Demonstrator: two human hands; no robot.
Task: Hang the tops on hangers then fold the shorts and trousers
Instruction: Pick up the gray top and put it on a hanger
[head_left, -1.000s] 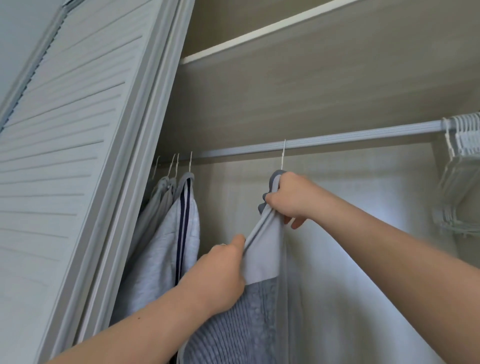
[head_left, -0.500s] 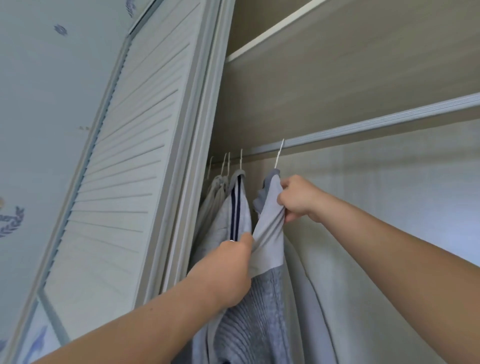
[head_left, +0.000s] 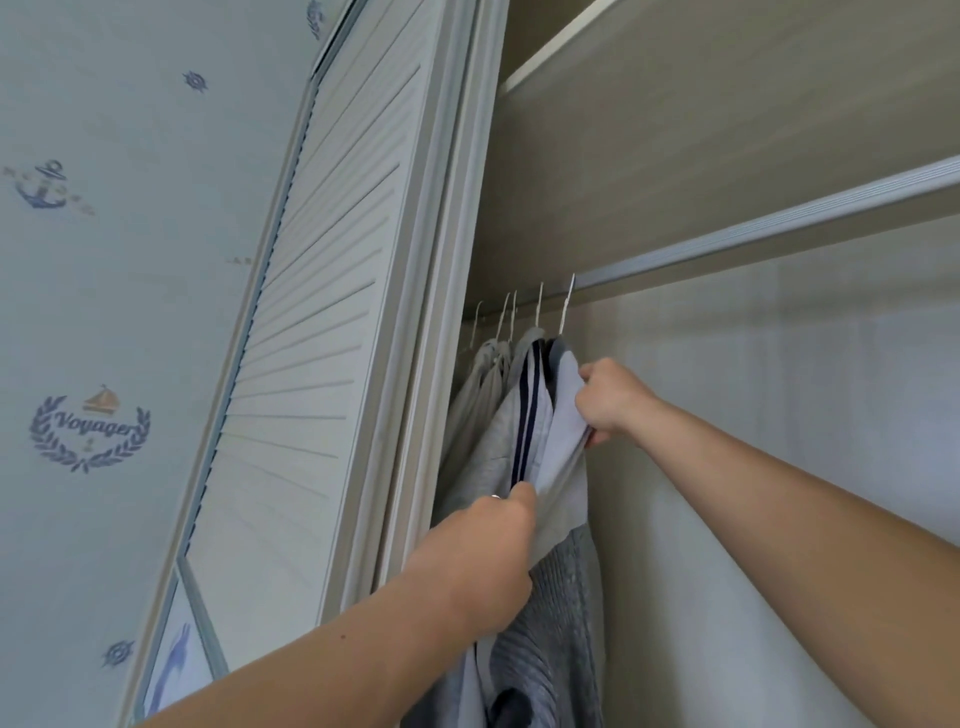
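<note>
1. The grey top (head_left: 563, 467) has a pale upper panel and a ribbed, darker lower part. It hangs on the rail inside the wardrobe, at the right end of the row, pressed against the striped top (head_left: 524, 415). Judgement: it is being packed tight to the left to keep the rail free for more hangers.
2. The other hung tops (head_left: 485, 384) are grey and bunched at the rail's left end, next to the door frame.
3. The left hand (head_left: 478, 561) is seen from the back, low on the garment. The thumb and curled fingers pinch the pale front edge, though most fingers are hidden behind the hand. It probably steadies the cloth or pulls it straight so it drapes flat.
4. The right hand (head_left: 608, 400) is up at the shoulder, fingers curled tight into a fist round the pale fabric edge. I cannot tell whether the hanger arm is inside the grip. This looks like seating the shoulder on the hanger.
5. The hanger hook (head_left: 567, 306) is thin wire over the rail, rightmost of five hooks, leaning slightly.
6. The ring (head_left: 495, 497) is on a left-hand finger.
7. Room: the wall (head_left: 104, 286) on the left is pale blue with nautical prints, an anchor and a "Voyager" crest.
8. The louvred door (head_left: 322, 312) is white and slatted, standing between the wall and the wardrobe opening.
9. The shelf (head_left: 727, 130) is light wood with its underside showing, directly above the rail.
10. The rail (head_left: 779, 228) is silver metal, and its right stretch is bare in this view.
11. No floor or work surface is in view, and no shorts or trousers are visible.
</note>
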